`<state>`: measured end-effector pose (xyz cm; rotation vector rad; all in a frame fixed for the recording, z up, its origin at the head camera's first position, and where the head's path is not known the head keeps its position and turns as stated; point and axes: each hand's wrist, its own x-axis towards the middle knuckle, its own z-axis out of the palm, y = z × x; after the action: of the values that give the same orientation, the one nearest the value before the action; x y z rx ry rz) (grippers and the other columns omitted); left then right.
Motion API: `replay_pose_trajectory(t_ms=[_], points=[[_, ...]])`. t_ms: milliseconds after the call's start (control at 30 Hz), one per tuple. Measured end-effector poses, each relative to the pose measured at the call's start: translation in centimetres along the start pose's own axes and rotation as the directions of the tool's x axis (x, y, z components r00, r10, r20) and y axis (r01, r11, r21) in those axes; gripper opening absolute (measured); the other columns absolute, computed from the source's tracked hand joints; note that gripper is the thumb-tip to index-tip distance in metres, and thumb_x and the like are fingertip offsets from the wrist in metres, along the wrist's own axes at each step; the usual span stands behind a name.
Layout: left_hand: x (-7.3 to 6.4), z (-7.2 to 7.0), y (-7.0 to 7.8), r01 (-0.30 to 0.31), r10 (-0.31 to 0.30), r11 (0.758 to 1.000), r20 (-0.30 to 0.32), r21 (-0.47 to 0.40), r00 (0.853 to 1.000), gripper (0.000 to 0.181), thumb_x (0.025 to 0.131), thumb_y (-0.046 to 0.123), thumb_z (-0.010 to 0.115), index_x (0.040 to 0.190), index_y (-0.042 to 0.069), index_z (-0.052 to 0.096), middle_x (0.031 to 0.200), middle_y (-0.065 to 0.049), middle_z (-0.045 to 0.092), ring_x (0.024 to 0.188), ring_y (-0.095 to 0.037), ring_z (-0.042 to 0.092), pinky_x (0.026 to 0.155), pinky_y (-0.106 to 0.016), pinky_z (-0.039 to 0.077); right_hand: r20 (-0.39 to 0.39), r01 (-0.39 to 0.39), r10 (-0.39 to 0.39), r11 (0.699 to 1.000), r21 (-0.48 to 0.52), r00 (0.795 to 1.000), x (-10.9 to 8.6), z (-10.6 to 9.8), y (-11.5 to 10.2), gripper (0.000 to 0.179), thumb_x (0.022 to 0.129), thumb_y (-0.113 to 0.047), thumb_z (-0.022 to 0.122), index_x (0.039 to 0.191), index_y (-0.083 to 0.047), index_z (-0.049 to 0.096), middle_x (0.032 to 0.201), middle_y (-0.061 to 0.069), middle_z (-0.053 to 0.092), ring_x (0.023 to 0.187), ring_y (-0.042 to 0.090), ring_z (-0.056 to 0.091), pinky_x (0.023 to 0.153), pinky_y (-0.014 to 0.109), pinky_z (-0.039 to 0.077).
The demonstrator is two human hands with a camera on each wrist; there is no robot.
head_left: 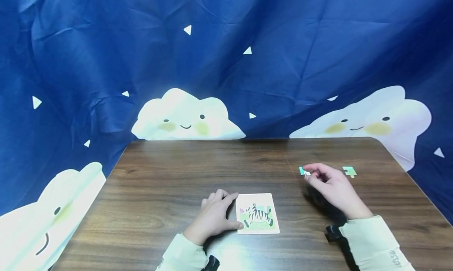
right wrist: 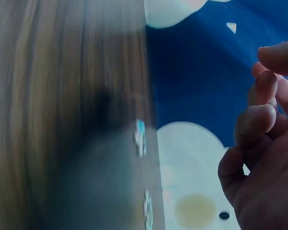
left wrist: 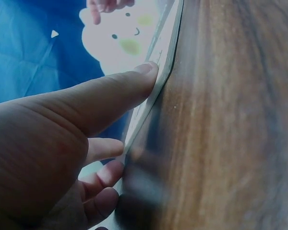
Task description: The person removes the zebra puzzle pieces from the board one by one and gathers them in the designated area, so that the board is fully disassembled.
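Note:
A square white-bordered puzzle board (head_left: 258,229) with a zebra picture lies on the table in the head view. My left hand (head_left: 213,217) rests at its left side, the index fingertip at the upper left corner and the extended thumb pressing near the lower left corner. Farther right, my right hand (head_left: 330,184) hovers over a turquoise and white puzzle piece (head_left: 302,171), partly hidden by the fingertips. The right wrist view shows that piece (right wrist: 140,138) lying on the tabletop, apart from the loosely bent fingers, which hold nothing.
A green puzzle piece (head_left: 349,171) lies just right of my right hand. The brown wooden table (head_left: 159,176) ends at a blue curtain (head_left: 226,58) printed with white clouds and triangles. Dark straps (head_left: 333,233) sit at the wrists.

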<state>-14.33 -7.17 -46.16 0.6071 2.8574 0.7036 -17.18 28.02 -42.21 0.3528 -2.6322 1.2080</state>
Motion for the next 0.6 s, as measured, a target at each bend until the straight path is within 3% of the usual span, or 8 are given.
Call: replay_pose_trajectory(t_ms=[200, 600], points=[[-0.1, 0.1, -0.1, -0.011, 0.011, 1.000, 0.000, 0.005, 1.000, 0.087, 0.073, 0.054, 0.083, 0.146, 0.018, 0.054, 0.114, 0.002, 0.048, 0.099, -0.017, 0.040, 0.080, -0.036, 0.029, 0.020, 0.050, -0.051, 0.998, 0.029, 0.998, 0.2, 1.6, -1.6, 0.020, 0.092, -0.008, 0.071, 0.111, -0.008, 0.071, 0.078, -0.003, 0.058, 0.068, 0.009, 0.053, 0.064, 0.023, 0.042], [-0.1, 0.2, -0.3, -0.043, 0.043, 0.999, -0.007, 0.029, 0.999, 0.085, 0.074, 0.054, 0.082, 0.146, 0.019, 0.054, 0.112, 0.003, 0.047, 0.098, -0.016, 0.039, 0.078, -0.035, 0.028, 0.161, 0.068, -0.086, 0.991, 0.117, 0.983, 0.0, 5.1, -4.7, 0.020, 0.091, -0.009, 0.071, 0.110, -0.013, 0.071, 0.072, -0.008, 0.053, 0.064, 0.009, 0.050, 0.062, 0.026, 0.042]])
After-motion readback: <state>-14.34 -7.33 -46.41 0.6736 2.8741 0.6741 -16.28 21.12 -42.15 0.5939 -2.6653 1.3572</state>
